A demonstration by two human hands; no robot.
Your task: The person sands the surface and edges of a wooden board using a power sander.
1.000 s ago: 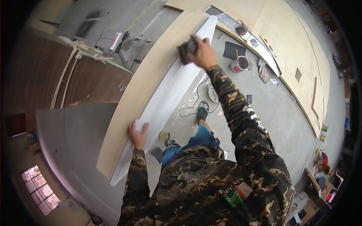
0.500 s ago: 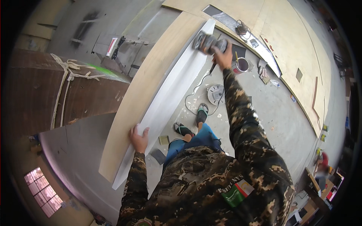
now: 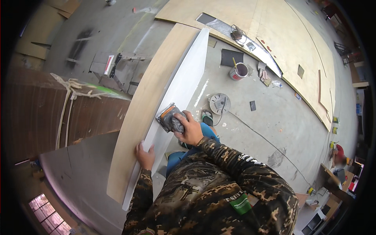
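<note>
A long white-coated board (image 3: 183,80) stretches away from me at a slant, with a curved bare-wood panel (image 3: 150,92) joined along its left side. My right hand (image 3: 190,131) is closed around the grey and orange power sander (image 3: 172,118), whose flat base rests on the white board around its middle. Nearer to me, my left hand (image 3: 145,156) grips the white board's edge, thumb over the white face and fingers on the far side. The sander's underside is hidden.
Right of the board, a power cord reel (image 3: 219,103) sits on the floor beside my feet, its cable running right. Farther off stand a paint can (image 3: 238,72), a dark sheet (image 3: 232,57) and large plywood (image 3: 274,23). A roped brown beam (image 3: 39,113) lies left.
My right hand has drawn the sander along the white board from its far end back to near my left hand. The left hand keeps its grip.
</note>
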